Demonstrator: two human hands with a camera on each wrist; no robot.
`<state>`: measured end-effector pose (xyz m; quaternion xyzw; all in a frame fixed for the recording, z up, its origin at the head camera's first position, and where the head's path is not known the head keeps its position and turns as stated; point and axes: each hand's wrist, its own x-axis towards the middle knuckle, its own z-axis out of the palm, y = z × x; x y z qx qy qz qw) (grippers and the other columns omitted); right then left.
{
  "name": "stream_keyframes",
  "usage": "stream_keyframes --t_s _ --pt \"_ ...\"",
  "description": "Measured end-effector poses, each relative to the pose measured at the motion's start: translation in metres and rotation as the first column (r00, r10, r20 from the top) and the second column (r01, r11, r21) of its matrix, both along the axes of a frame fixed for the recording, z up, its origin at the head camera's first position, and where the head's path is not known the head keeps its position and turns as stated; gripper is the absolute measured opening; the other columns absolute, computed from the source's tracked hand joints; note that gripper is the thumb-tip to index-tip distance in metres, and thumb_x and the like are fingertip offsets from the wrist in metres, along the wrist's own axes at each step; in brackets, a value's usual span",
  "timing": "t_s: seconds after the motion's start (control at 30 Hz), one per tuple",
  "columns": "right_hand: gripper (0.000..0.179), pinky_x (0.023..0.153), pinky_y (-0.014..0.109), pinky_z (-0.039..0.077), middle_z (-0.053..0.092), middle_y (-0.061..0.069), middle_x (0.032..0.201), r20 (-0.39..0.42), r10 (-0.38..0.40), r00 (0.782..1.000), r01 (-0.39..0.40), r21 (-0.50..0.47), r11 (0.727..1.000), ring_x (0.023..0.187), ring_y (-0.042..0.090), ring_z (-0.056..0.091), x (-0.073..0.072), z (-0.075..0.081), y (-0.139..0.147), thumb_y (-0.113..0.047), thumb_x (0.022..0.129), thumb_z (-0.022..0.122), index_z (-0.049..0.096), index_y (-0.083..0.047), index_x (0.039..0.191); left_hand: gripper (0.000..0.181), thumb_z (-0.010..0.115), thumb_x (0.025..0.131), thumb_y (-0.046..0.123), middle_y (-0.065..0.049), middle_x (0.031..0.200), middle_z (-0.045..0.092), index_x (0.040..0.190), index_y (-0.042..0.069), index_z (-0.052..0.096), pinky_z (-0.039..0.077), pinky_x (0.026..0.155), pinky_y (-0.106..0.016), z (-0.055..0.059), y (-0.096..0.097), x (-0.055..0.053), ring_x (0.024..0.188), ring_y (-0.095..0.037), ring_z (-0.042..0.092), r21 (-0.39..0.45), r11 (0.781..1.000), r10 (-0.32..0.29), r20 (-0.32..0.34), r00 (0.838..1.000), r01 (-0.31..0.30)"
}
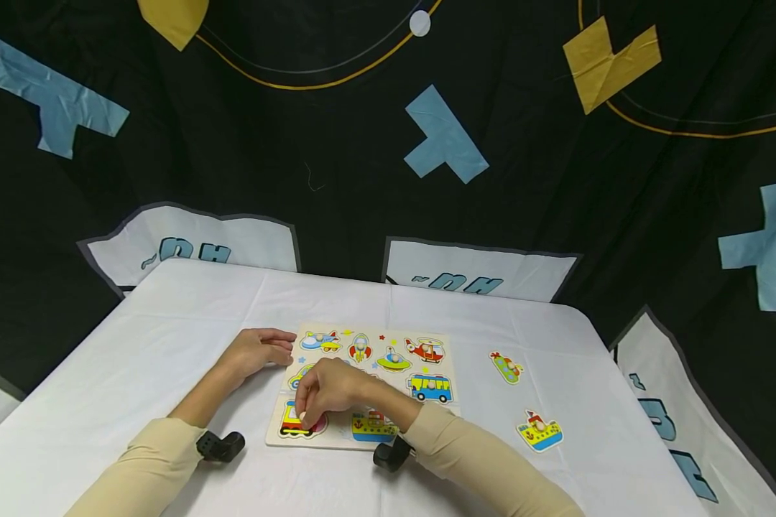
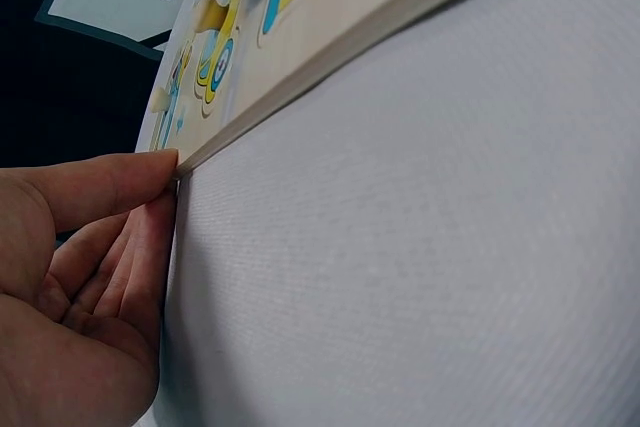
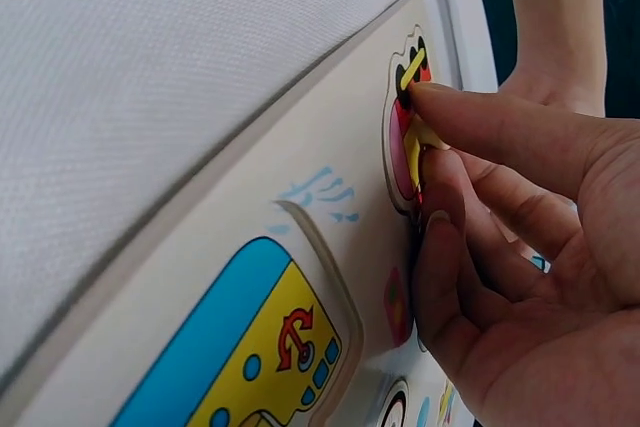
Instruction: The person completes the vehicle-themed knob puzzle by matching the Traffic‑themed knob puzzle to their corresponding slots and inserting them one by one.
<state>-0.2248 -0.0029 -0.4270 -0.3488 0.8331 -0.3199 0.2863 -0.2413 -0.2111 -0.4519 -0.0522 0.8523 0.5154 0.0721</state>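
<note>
A wooden peg puzzle board [image 1: 335, 436] with vehicle pictures lies flat on the white table. My right hand [image 1: 333, 391] reaches over its lower left part and pinches the small pale knob of a train puzzle piece [image 1: 289, 422] between thumb and fingers. In the right wrist view, the train piece [image 3: 400, 142] lies at its outlined place. At the board's left edge is my left hand [image 1: 255, 350], its thumb tip [image 2: 160, 169] right at the edge and its other fingers low beside the table. The right hand and forearm hide the board's middle.
To the right of the board lie a loose green submarine piece [image 1: 506, 368] and a loose ship piece [image 1: 539, 432]. A printed ship picture [image 1: 364, 429] shows on the board near my right wrist. Behind the table [image 1: 336, 294] hangs a black cloth [image 1: 336, 187].
</note>
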Motion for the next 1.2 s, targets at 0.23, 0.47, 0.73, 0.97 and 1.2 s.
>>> stream_keyframes --t_s 0.23,0.47,0.73,0.97,1.2 --pt "0.013 0.067 0.015 0.042 0.069 -0.011 0.064 -0.004 -0.014 1.0 0.014 0.004 1.0 0.063 0.0 0.06 0.001 -0.002 0.001 -0.01 0.075 0.086 0.075 -0.015 0.079 0.049 0.077 0.081 0.01 -0.01 0.107 0.077 0.128 0.002 0.068 0.048 0.079 -0.022 -0.002 0.0 0.002 0.094 -0.01 0.066 -0.013 1.0 0.004 0.008 1.0 -0.004" --pt "0.013 0.066 0.016 0.043 0.069 -0.011 0.064 0.011 -0.024 1.0 0.024 -0.019 1.0 0.062 0.0 0.06 0.002 -0.003 0.002 -0.008 0.074 0.086 0.076 -0.014 0.08 0.049 0.077 0.081 0.01 -0.01 0.107 0.077 0.128 0.002 0.068 0.048 0.08 -0.023 -0.003 0.0 0.001 0.095 -0.011 0.066 -0.021 1.0 0.002 0.003 1.0 -0.002" --pt "0.015 0.068 0.015 0.043 0.07 -0.011 0.066 0.015 -0.015 1.0 0.015 -0.02 1.0 0.065 0.0 0.061 0.001 -0.003 0.003 -0.009 0.074 0.086 0.076 -0.015 0.083 0.049 0.077 0.081 0.01 -0.01 0.107 0.077 0.128 0.002 0.068 0.048 0.079 -0.022 -0.002 0.0 0.001 0.092 -0.009 0.066 -0.014 1.0 -0.007 0.0 1.0 0.007" --pt "0.019 0.07 0.015 0.044 0.071 -0.011 0.069 -0.01 0.001 1.0 -0.001 -0.022 1.0 0.068 -0.001 0.062 0.0 0.0 0.006 -0.011 0.074 0.087 0.077 -0.016 0.089 0.048 0.077 0.081 0.01 -0.009 0.106 0.077 0.128 0.002 0.069 0.047 0.08 -0.023 -0.001 0.001 0.001 0.092 -0.008 0.066 -0.02 1.0 -0.008 0.0 1.0 0.008" --pt "0.02 0.064 0.016 0.042 0.071 -0.008 0.072 -0.004 -0.022 1.0 0.021 -0.042 0.999 0.066 0.0 0.058 -0.004 0.01 0.018 -0.011 0.076 0.087 0.076 -0.014 0.093 0.049 0.078 0.081 0.012 -0.008 0.106 0.077 0.129 0.003 0.069 0.046 0.082 -0.027 -0.001 0.001 0.0 0.096 -0.013 0.066 -0.041 0.999 -0.001 0.014 1.0 0.002"
